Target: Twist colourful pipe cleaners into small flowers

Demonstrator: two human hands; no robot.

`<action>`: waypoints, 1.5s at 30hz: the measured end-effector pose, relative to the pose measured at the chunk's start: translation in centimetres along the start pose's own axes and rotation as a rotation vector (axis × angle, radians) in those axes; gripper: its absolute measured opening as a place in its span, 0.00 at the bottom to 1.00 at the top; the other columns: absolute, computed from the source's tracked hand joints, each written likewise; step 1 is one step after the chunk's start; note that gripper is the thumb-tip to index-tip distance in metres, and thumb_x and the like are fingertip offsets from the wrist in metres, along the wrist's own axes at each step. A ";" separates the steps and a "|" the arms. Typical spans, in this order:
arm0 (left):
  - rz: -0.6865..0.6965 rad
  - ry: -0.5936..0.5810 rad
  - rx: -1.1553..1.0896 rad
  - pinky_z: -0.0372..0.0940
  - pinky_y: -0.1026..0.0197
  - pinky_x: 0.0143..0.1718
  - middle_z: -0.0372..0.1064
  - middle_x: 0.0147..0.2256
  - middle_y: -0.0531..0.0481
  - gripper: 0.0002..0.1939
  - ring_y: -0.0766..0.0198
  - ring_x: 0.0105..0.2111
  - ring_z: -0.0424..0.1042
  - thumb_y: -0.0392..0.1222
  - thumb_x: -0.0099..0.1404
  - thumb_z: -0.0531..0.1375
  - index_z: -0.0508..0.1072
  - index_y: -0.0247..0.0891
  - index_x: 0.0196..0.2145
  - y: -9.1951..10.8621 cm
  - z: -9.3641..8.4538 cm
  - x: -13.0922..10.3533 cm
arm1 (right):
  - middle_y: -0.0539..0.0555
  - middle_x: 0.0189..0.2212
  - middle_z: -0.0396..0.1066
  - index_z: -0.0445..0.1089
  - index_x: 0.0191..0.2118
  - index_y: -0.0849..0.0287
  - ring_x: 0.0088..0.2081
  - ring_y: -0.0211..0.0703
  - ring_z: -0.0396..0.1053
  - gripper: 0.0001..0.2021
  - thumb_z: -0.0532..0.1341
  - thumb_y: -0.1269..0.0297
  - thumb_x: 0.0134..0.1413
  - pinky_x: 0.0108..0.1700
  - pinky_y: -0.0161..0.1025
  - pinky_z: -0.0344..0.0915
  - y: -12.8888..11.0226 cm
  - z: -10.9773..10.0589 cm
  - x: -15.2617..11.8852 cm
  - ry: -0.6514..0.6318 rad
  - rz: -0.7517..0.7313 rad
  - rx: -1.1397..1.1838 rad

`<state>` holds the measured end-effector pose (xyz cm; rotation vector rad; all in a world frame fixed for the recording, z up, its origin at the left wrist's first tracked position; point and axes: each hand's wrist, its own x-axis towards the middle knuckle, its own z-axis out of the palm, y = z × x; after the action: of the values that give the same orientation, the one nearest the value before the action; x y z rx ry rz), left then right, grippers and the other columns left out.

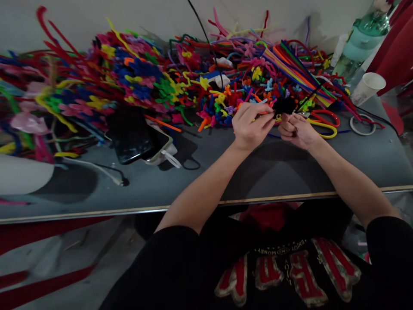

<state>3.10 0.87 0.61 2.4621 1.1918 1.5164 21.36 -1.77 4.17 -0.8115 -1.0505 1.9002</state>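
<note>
Black fuzz (284,106) between pinching left hand (252,125), right hand (298,130).

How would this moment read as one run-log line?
left hand: at black fuzzy piece | right hand: holding same piece | scissors: beside right hand

Dim, greyish light leaves the black fuzzy piece (284,106) and the shirt (180,267) with little detail. Soft shadows darken the desk (155,185); the bottle (366,41) glints faintly. The pile (138,77) blurs toward the left edge.
</note>
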 end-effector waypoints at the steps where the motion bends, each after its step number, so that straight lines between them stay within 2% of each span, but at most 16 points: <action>1: 0.021 -0.002 0.011 0.68 0.46 0.50 0.77 0.40 0.44 0.14 0.54 0.43 0.75 0.53 0.70 0.58 0.79 0.41 0.37 0.1 -0.1 -0.2 | 0.42 0.16 0.37 0.54 0.28 0.54 0.18 0.33 0.41 0.16 0.49 0.62 0.71 0.19 0.27 0.46 -0.1 0.0 -0.2 -0.015 0.003 0.022; 5: 0.062 0.009 0.014 0.67 0.45 0.49 0.77 0.41 0.44 0.14 0.53 0.43 0.74 0.52 0.71 0.57 0.79 0.43 0.40 0.7 -0.6 -0.8 | 0.42 0.17 0.35 0.51 0.27 0.54 0.18 0.34 0.40 0.17 0.52 0.59 0.69 0.18 0.26 0.45 -0.1 -0.6 -0.7 -0.162 0.043 0.107; 9: 0.052 0.033 -0.124 0.65 0.45 0.54 0.76 0.45 0.43 0.16 0.52 0.48 0.73 0.54 0.71 0.56 0.78 0.44 0.46 1.4 -0.9 -0.5 | 0.42 0.17 0.35 0.51 0.27 0.53 0.19 0.34 0.41 0.16 0.56 0.61 0.65 0.18 0.27 0.46 -0.3 -1.4 -0.8 -0.239 0.077 0.099; 11: -0.010 0.063 -0.269 0.66 0.47 0.55 0.75 0.47 0.43 0.20 0.53 0.50 0.73 0.57 0.71 0.55 0.76 0.44 0.49 1.8 -0.8 -0.1 | 0.43 0.17 0.37 0.53 0.27 0.54 0.20 0.34 0.43 0.14 0.57 0.62 0.63 0.19 0.28 0.47 -0.5 -1.8 -0.7 -0.218 0.090 0.068; 14: -0.169 0.048 -0.547 0.70 0.53 0.48 0.76 0.46 0.44 0.24 0.55 0.47 0.75 0.62 0.71 0.53 0.75 0.43 0.51 2.2 -0.1 0.5 | 0.45 0.18 0.46 0.56 0.27 0.55 0.21 0.36 0.50 0.12 0.58 0.61 0.59 0.20 0.30 0.52 -0.7 -2.4 -0.4 -0.184 0.114 0.007; 17: -0.285 -0.085 -0.783 0.71 0.59 0.39 0.77 0.38 0.46 0.26 0.59 0.38 0.77 0.65 0.66 0.57 0.78 0.40 0.44 2.2 0.9 0.7 | 0.49 0.20 0.56 0.60 0.28 0.56 0.23 0.39 0.57 0.10 0.55 0.58 0.58 0.21 0.35 0.57 -0.3 -3.1 -0.1 -0.079 0.106 -0.052; 20: -0.322 -0.204 -0.889 0.70 0.62 0.34 0.74 0.30 0.49 0.26 0.64 0.31 0.74 0.65 0.61 0.63 0.79 0.38 0.39 2.1 1.7 0.5 | 0.50 0.20 0.60 0.62 0.29 0.56 0.23 0.41 0.60 0.11 0.51 0.57 0.59 0.22 0.37 0.58 0.4 -3.7 0.1 0.042 0.059 -0.034; 23: -0.303 -0.189 -0.893 0.67 0.64 0.32 0.74 0.32 0.48 0.24 0.66 0.31 0.73 0.64 0.58 0.66 0.79 0.37 0.35 2.4 1.9 0.4 | 0.49 0.22 0.62 0.63 0.30 0.56 0.22 0.40 0.60 0.13 0.50 0.55 0.60 0.22 0.36 0.57 0.7 -3.6 0.3 0.067 0.033 -0.002; 25: -0.312 -0.121 -0.857 0.67 0.65 0.32 0.75 0.34 0.48 0.23 0.66 0.32 0.73 0.63 0.58 0.66 0.78 0.37 0.32 2.6 1.9 0.3 | 0.49 0.22 0.62 0.64 0.32 0.56 0.22 0.39 0.60 0.14 0.50 0.53 0.61 0.22 0.36 0.57 0.7 -3.3 0.5 0.085 0.030 -0.014; 28: -0.414 -0.005 -0.799 0.66 0.65 0.33 0.74 0.32 0.50 0.23 0.66 0.32 0.72 0.62 0.60 0.65 0.77 0.37 0.33 2.6 2.2 0.3 | 0.48 0.22 0.60 0.62 0.31 0.56 0.23 0.37 0.60 0.15 0.51 0.52 0.63 0.22 0.34 0.57 0.6 -2.8 0.8 0.118 0.025 -0.064; 31: -0.504 0.095 -0.743 0.67 0.64 0.34 0.74 0.33 0.50 0.21 0.66 0.33 0.73 0.61 0.62 0.64 0.77 0.38 0.36 2.0 2.5 0.2 | 0.47 0.24 0.62 0.62 0.34 0.55 0.24 0.35 0.62 0.14 0.58 0.50 0.61 0.22 0.31 0.57 0.9 -2.9 1.3 0.128 -0.069 -0.128; 34: -0.499 0.154 -0.645 0.68 0.62 0.38 0.75 0.36 0.49 0.19 0.62 0.39 0.74 0.60 0.63 0.64 0.78 0.40 0.36 1.3 2.5 0.1 | 0.45 0.25 0.63 0.62 0.35 0.55 0.24 0.31 0.62 0.16 0.66 0.51 0.56 0.21 0.29 0.56 1.7 -3.3 1.9 0.140 -0.208 -0.209; 36: -0.476 0.147 -0.567 0.69 0.59 0.43 0.75 0.40 0.48 0.17 0.58 0.46 0.73 0.59 0.62 0.66 0.79 0.42 0.35 1.0 2.5 0.0 | 0.43 0.24 0.62 0.62 0.34 0.55 0.24 0.30 0.61 0.17 0.68 0.52 0.54 0.21 0.28 0.57 2.3 -3.7 2.3 0.156 -0.259 -0.246; 39: -0.488 0.134 -0.529 0.68 0.57 0.48 0.72 0.45 0.47 0.17 0.56 0.52 0.69 0.59 0.60 0.67 0.79 0.43 0.35 0.6 2.9 -0.2 | 0.44 0.24 0.62 0.62 0.34 0.54 0.25 0.32 0.63 0.16 0.69 0.52 0.54 0.23 0.30 0.60 2.6 -3.7 2.4 0.161 -0.253 -0.231; 42: -0.536 0.107 -0.649 0.69 0.57 0.49 0.70 0.45 0.46 0.20 0.56 0.52 0.69 0.62 0.61 0.65 0.78 0.42 0.33 0.2 3.8 -0.5 | 0.45 0.26 0.63 0.62 0.31 0.55 0.28 0.34 0.64 0.16 0.69 0.55 0.52 0.25 0.33 0.62 2.4 -3.1 2.0 0.153 -0.197 -0.168; 45: -0.528 -0.001 -0.857 0.71 0.55 0.49 0.72 0.42 0.46 0.24 0.57 0.48 0.72 0.66 0.62 0.61 0.75 0.40 0.32 0.2 4.5 -0.7 | 0.46 0.28 0.61 0.60 0.28 0.55 0.29 0.35 0.63 0.15 0.68 0.60 0.53 0.28 0.34 0.62 1.8 -2.2 1.4 0.136 -0.146 -0.108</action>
<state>6.49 1.93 -2.19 1.4586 0.8250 1.4307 21.92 -0.35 1.42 -0.8873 -1.1043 1.6540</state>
